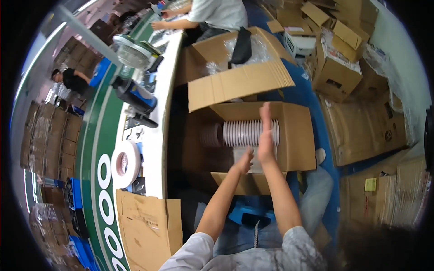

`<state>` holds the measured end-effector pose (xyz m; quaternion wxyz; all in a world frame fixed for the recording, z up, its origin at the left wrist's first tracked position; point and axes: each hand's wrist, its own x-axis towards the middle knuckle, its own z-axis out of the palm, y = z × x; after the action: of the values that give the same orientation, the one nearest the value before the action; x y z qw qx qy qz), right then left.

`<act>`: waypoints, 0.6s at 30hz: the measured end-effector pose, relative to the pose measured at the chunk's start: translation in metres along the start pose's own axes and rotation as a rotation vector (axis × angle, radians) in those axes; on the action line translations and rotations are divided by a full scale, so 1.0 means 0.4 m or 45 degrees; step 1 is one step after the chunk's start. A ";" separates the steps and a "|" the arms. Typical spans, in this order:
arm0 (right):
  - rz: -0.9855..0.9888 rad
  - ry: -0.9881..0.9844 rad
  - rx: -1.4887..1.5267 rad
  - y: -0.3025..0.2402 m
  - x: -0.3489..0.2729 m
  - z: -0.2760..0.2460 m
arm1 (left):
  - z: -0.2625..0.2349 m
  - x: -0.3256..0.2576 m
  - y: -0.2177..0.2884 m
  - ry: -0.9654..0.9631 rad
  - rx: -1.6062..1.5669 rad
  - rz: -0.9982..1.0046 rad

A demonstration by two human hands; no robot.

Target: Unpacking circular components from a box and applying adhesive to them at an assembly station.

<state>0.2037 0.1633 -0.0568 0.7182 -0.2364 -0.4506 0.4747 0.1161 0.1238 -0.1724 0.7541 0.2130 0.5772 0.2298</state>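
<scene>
Green conveyor belt (108,131) and white worktable (156,158) ran along the left of an open carton (296,135), with flattened cardboard (364,128) to the carton's right. Beyond it was a bigger box (194,63) holding clear plastic wrap (260,49), and farther off a co-worker (217,13) sat at the worktable. Inside the carton a row of pale rings (242,132) stood on edge, packed close; a shadowed row (210,135) lay toward its left wall. Toward its right wall, the person's right hand (266,140) was flat, edge-on, fingers straight and together, over the rings; I couldn't tell whether it touched them. Nearer the carton's front side, the left hand (245,161) had its fingers slightly bent; whether it pinched anything, I couldn't make out.
</scene>
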 end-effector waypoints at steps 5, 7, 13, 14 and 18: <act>0.337 -0.676 -1.598 0.243 -0.247 -0.207 | -0.094 0.093 0.175 0.171 -0.013 0.461; 1.066 -0.635 -1.935 0.243 -0.305 -0.201 | -0.204 0.132 0.192 0.123 -0.265 0.472; 0.446 -0.664 -1.923 0.277 -0.354 -0.266 | -0.498 0.389 0.006 0.892 1.429 0.177; 0.327 -0.632 -1.904 0.288 -0.358 -0.259 | -0.568 0.420 -0.025 0.811 1.381 0.315; 0.345 -0.595 -1.782 0.297 -0.342 -0.193 | -0.796 0.528 -0.040 0.717 1.332 0.643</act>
<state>0.1955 0.0998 -0.2430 0.2210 -0.5843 -0.7550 0.1995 -0.1425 0.2538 -0.4224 0.2929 0.6132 0.7210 0.1354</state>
